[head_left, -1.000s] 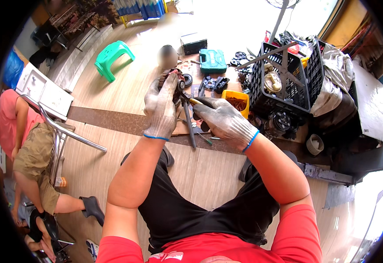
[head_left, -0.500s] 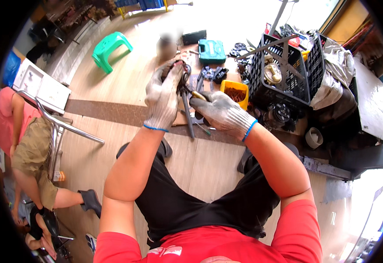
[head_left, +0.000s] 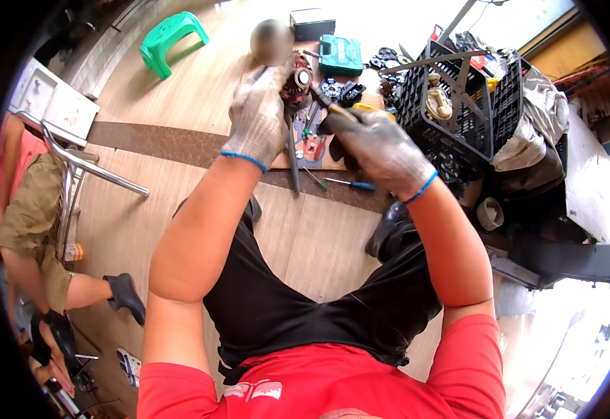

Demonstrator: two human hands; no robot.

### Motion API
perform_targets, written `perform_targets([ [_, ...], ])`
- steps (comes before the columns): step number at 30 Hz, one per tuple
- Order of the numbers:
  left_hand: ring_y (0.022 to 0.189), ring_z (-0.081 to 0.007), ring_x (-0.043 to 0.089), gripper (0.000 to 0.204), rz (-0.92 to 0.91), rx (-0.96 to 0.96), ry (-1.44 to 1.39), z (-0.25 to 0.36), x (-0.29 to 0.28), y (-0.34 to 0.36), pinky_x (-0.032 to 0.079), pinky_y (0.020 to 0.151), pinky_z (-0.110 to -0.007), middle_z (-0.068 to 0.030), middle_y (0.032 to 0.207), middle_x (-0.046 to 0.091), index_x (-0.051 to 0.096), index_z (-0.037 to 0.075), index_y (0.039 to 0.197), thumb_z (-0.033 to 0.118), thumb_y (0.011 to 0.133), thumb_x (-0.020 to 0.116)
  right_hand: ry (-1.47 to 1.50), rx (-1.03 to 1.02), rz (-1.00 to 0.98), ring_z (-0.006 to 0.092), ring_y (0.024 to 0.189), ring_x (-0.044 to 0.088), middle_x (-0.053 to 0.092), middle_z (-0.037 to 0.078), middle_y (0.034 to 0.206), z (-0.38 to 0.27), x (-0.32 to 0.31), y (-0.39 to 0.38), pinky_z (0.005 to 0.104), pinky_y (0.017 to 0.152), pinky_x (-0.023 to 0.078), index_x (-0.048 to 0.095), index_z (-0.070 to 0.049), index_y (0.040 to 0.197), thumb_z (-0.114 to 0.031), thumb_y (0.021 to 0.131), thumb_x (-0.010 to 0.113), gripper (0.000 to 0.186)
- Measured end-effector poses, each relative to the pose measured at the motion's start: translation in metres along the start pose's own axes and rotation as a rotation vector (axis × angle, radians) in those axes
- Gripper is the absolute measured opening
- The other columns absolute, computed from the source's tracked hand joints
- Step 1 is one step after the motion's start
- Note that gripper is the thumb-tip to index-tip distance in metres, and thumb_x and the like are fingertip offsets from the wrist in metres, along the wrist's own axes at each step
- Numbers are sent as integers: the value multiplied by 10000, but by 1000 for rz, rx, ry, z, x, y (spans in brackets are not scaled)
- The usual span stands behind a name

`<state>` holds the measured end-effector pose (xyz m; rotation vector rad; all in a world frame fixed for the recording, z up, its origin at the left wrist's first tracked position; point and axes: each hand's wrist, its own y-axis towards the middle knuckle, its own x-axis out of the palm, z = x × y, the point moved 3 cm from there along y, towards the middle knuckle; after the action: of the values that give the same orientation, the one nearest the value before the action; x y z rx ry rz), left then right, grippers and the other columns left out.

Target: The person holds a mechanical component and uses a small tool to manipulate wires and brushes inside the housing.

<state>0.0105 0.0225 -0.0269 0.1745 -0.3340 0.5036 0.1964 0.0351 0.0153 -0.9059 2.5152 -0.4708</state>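
Observation:
My left hand [head_left: 259,108], in a whitish knitted glove, is closed around a dark reddish round machine part [head_left: 296,80] with a bright metal centre. Below that part a dark metal rod [head_left: 294,164] extends down toward me; whether the two are joined is unclear. My right hand [head_left: 381,143], in a similar soiled glove, grips a tool with a yellowish handle [head_left: 341,110]. The tool's dark end points at the part, close to its right side. Its exact kind cannot be made out, nor whether it touches.
A green toolbox [head_left: 341,54], black parts, and a blue-handled screwdriver [head_left: 359,185] lie ahead. Black crates [head_left: 451,140] stand on the right, beside a white basket [head_left: 489,213]. A green stool [head_left: 172,42] is far left. Another person's leg [head_left: 88,290] extends in at left.
The view has shifted. My right hand has moved right, separating the tool further from my left hand. The round part's bright centre now shows more clearly.

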Motion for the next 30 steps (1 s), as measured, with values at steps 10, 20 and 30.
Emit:
perform_targets([
  [10, 971, -325, 705, 408, 91, -125, -275, 16, -19, 14, 661, 772, -499, -178, 1155, 647, 544, -13, 1264, 240, 973, 677, -478, 136, 131, 131, 766, 536, 642, 55, 877, 101, -96, 105, 305, 717, 471, 634, 59, 1202, -420, 1005, 601, 519],
  [20, 929, -297, 715, 357, 250, -193, -292, 16, -22, 12, 664, 728, -487, -146, 1139, 663, 573, 48, 1263, 264, 989, 651, -999, 471, 144, 324, 1241, 612, 626, 155, 1353, 286, -77, 195, 420, 1040, 486, 665, -107, 1289, -420, 944, 576, 474],
  [30, 1000, -314, 705, 340, 21, -254, -263, 6, -38, 21, 658, 765, -518, -166, 1137, 671, 579, 4, 1218, 247, 991, 649, -1129, 520, 342, 340, 1200, 640, 635, 166, 1324, 324, -53, 236, 495, 898, 572, 665, -96, 1278, -521, 918, 624, 558],
])
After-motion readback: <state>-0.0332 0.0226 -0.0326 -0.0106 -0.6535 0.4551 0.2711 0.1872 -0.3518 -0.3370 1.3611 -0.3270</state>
